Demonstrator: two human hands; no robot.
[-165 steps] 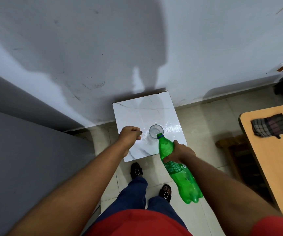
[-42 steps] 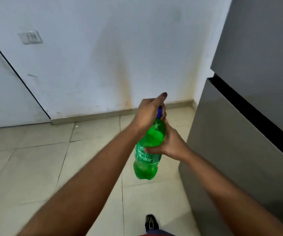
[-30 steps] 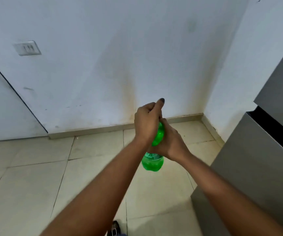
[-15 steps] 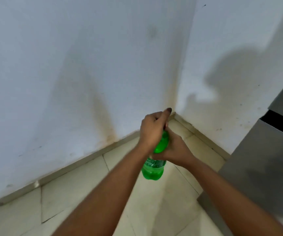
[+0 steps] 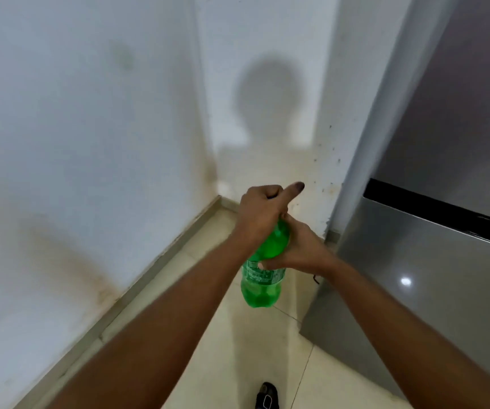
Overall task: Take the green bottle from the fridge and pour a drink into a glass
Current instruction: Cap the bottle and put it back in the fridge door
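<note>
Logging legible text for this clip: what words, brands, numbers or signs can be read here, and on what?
Nothing can be read.
green bottle: its label carries pale print, too blurred to make out; the left hand covers the top and the right hand grips the shoulder.
fridge: no visible lettering or badge.

Pale tiled floor (image 5: pixel 232 358) meets the white walls at a corner; a grey fridge (image 5: pixel 409 278) and a dark shoe (image 5: pixel 266 397) stand on it.
</note>
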